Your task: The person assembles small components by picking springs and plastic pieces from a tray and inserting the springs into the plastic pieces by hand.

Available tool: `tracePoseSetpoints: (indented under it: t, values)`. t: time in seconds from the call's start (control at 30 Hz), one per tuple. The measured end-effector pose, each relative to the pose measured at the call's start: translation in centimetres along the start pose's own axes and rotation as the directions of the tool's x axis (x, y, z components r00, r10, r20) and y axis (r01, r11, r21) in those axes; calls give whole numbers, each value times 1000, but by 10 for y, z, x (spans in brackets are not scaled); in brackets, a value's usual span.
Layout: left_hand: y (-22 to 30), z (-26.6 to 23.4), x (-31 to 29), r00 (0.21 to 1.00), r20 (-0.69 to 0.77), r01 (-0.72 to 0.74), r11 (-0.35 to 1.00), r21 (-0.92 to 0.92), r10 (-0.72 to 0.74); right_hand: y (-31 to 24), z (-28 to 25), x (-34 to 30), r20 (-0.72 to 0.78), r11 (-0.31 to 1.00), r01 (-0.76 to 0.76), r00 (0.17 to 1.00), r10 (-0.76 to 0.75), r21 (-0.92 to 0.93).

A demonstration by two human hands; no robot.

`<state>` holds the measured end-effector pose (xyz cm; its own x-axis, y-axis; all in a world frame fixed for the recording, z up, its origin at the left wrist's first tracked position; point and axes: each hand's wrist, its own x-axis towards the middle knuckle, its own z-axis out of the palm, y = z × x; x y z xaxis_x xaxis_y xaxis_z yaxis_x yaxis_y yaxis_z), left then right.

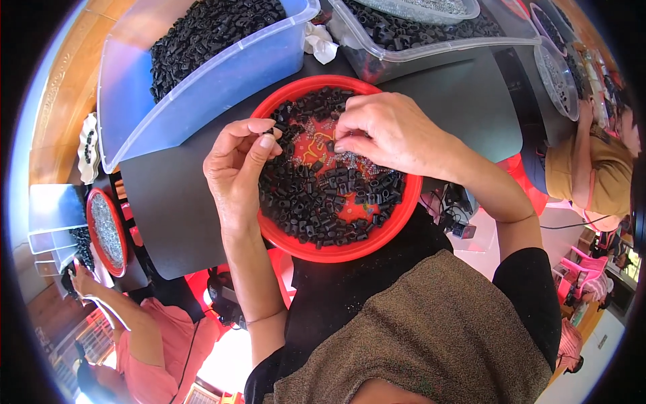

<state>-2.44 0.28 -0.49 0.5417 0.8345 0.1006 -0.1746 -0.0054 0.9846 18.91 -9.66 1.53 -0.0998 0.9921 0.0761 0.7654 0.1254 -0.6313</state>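
A round red tray sits in front of me, its near rim against my body. Small black plastic parts, short and tube-like, lie in it with many tiny silvery metal pieces. Over the tray's left side, my left hand pinches a small black part between thumb and forefinger. My right hand is over the right half, fingertips drawn together low among the metal pieces. Whatever its fingers hold is too small or too hidden to name.
A clear bin of black parts stands at far left; another clear bin with a bowl of metal pieces stands at far right. A red tray of metal pieces lies left. People sit at both sides.
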Motion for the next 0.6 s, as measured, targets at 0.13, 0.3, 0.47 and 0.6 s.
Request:
tracePoseSetpoints:
  t: [0.13, 0.3, 0.47, 0.6]
  values:
    - [-2, 1, 1, 1000, 11, 5, 1000, -10, -5, 0, 6, -1, 52, 992, 23, 999, -17, -124]
    - [0, -1, 1, 1000, 29, 7, 1000, 0, -7, -9, 5, 8, 152, 963, 68, 988, -29, -259]
    - [-3, 0, 1, 999, 47, 7, 1000, 18, -8, -6, 20, 8, 58, 956, 123, 992, -112, -267]
    - [-3, -2, 2, 998, 62, -10, 1000, 4, 9, -7, 24, 9, 49, 946, 137, 991, -128, -294]
